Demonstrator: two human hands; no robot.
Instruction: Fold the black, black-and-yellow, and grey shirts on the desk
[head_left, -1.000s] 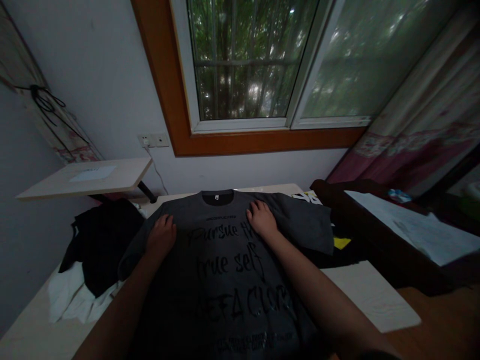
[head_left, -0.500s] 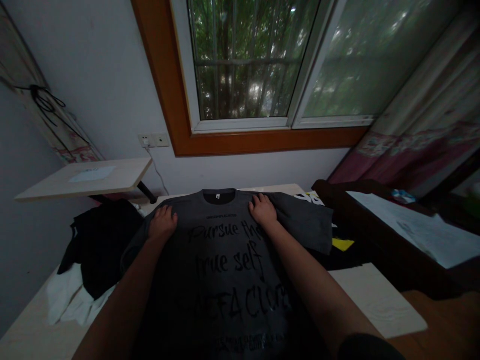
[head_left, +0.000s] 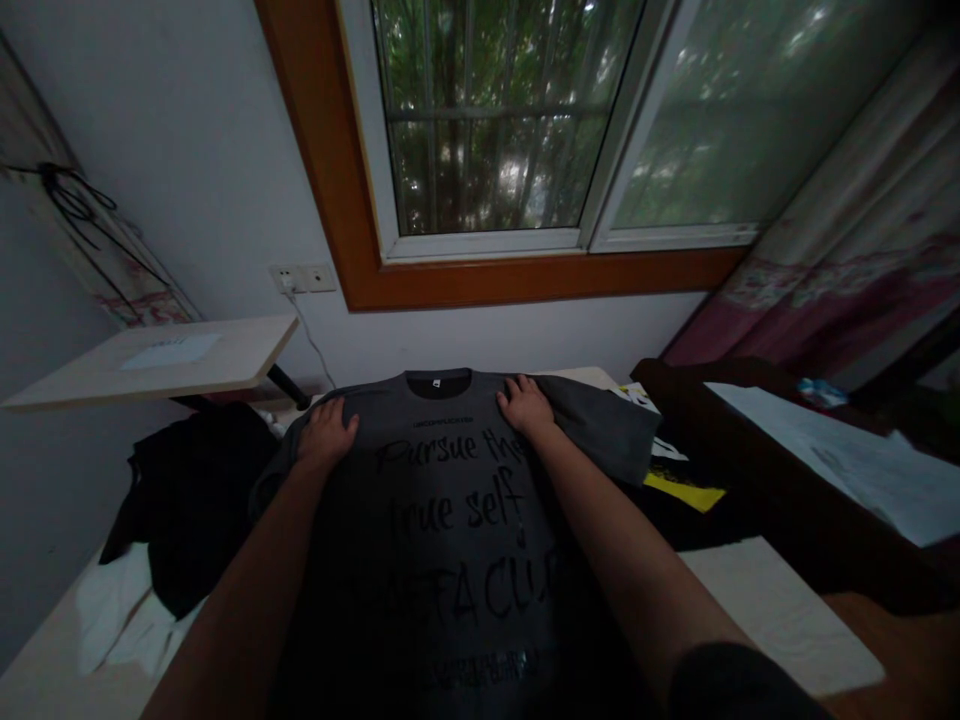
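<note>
A dark grey T-shirt (head_left: 457,510) with black lettering on its chest lies spread front up, its collar toward the window. My left hand (head_left: 327,432) rests flat on the shirt's left shoulder, fingers pointing away from me and the thumb apart. On the right shoulder, beside the collar, my right hand (head_left: 526,403) lies with its fingers spread. The right sleeve reaches out past that hand, while the left sleeve is partly behind my left forearm. Most of the lower shirt is in deep shadow.
Black clothing (head_left: 202,500) and white cloth (head_left: 112,610) lie at the left, near a raised wooden shelf (head_left: 247,365). A black garment with a yellow patch (head_left: 686,490) lies under the right sleeve. Papers (head_left: 832,450) cover dark furniture at the right. The window (head_left: 502,130) is behind.
The T-shirt's right sleeve has drawn in slightly to the left, uncovering more of the yellow-patched garment. Both hands stay on the shoulders. The view has shifted slightly.
</note>
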